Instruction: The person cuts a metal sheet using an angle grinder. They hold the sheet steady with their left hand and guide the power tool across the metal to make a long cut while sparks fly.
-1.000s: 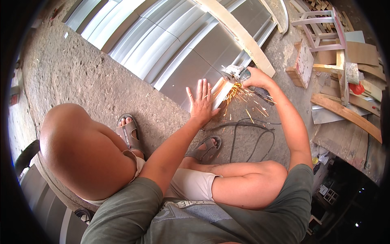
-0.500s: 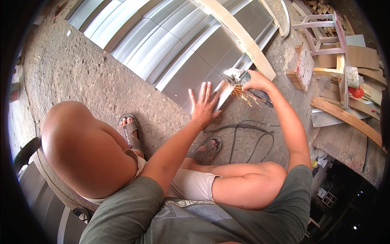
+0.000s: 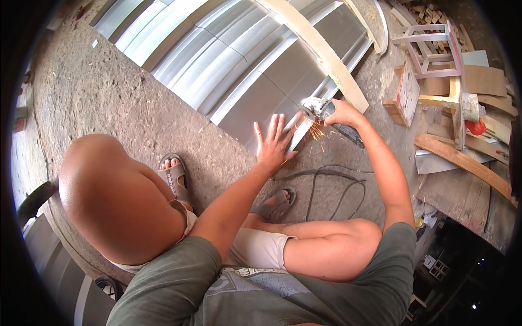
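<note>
Right hand (image 3: 342, 113) gripping angle grinder (image 3: 326, 117); left hand (image 3: 274, 142) open, flat on metal sheet (image 3: 255, 81); cable (image 3: 326, 182) behind.

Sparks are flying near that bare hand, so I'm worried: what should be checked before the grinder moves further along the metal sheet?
1. Left hand away from the disc: not ok, it lies flat on the metal sheet close beside the sparks.
2. Gloves: not ok, both hands bare.
3. Right hand grip on the angle grinder: ok, closed around its body.
4. Power cable away from the cut: ok, it loops on the floor behind.
5. Feet covered: not ok, open sandals.
6. Disc guard: cannot tell.
</note>
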Demonstrator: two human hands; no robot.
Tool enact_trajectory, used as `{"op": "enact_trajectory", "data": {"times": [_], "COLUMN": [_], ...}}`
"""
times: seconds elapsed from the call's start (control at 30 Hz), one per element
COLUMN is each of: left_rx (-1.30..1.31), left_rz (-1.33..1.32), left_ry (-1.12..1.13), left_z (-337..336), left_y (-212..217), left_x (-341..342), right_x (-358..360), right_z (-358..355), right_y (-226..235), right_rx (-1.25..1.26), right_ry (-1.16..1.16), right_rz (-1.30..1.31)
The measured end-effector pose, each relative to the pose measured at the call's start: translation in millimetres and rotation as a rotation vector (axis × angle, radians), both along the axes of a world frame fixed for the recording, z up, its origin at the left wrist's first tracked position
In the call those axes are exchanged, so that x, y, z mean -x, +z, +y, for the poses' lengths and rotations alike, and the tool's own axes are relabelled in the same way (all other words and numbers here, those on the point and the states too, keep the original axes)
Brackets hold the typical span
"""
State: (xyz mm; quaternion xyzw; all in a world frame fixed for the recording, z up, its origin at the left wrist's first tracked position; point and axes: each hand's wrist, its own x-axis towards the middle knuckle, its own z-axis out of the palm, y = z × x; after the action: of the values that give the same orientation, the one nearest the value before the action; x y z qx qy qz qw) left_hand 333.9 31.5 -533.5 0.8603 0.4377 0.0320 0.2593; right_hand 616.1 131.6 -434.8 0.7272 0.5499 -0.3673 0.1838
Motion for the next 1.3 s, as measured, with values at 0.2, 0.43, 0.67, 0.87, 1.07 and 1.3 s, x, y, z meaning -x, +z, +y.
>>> {"op": "enact_trajectory", "data": {"times": [0.2,0.43,0.67,0.87,1.07,1.3], "left_rx": [0.007,-0.004,0.056,0.047,0.047,0.022], "left_rz": [0.017,-0.043,0.027,0.011,0.009,-0.065], "left_ry": [-0.005,0.022,-0.014,-0.021,-0.004,0.024], "left_z": [1,-1,2,1,-4,-5], "left_y": [1,-2,5,8,3,4], "left_x": [-1,1,0,-3,-3,-1], "right_x": [4,11,13,2,37,34], "right_z": [1,3,2,1,22,27], "right_y": [5,10,13,2,42,73], "right_rx": [0.028,0.049,0.034,-0.008,-0.124,-0.132], "right_ry": [0.007,0.01,0.003,-0.049,-0.118,-0.194], "right_rz": [-0.044,-0.048,-0.071,-0.007,0.113,0.222]}}
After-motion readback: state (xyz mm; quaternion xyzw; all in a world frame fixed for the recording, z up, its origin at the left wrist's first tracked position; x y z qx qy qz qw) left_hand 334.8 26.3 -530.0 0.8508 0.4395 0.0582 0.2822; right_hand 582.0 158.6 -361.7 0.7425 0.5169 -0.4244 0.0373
